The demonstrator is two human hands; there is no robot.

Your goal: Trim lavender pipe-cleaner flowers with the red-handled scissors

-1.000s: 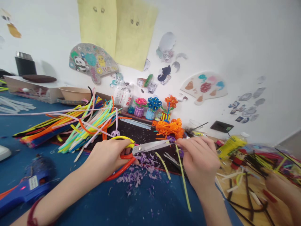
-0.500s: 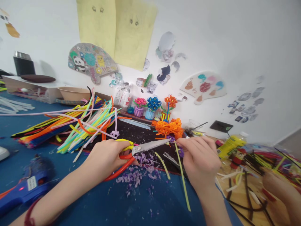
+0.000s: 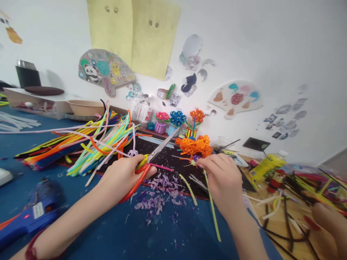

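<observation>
My left hand (image 3: pixel 124 175) is closed around the handles of red-and-yellow scissors (image 3: pixel 162 144). The blades look closed and point up to the right, apart from my right hand. My right hand (image 3: pixel 221 180) pinches a small yellow-green and purple piece (image 3: pixel 193 161); its exact form is partly hidden by the fingers. A thin pale wire sticks out to its left. Below that hand runs a long yellow-green strip (image 3: pixel 213 207); whether the fingers hold it, I cannot tell. Another yellow-green strip (image 3: pixel 189 190) lies beside purple fuzz clippings (image 3: pixel 159 195). Near my left fingers is a pink stick (image 3: pixel 164 168).
Bundled pipe cleaners (image 3: pixel 94 144) lie left, with a blue glue gun (image 3: pixel 35 213) in front. Orange looped flowers (image 3: pixel 195 145) and small flower pots (image 3: pixel 173 130) stand behind the dark mat (image 3: pixel 157 146). At right are a yellow bottle (image 3: pixel 267 166) and another person's hand (image 3: pixel 329 220).
The scissors have swung upward and left, away from my right fingertips. My right hand has shifted slightly left, still pinching the small piece.
</observation>
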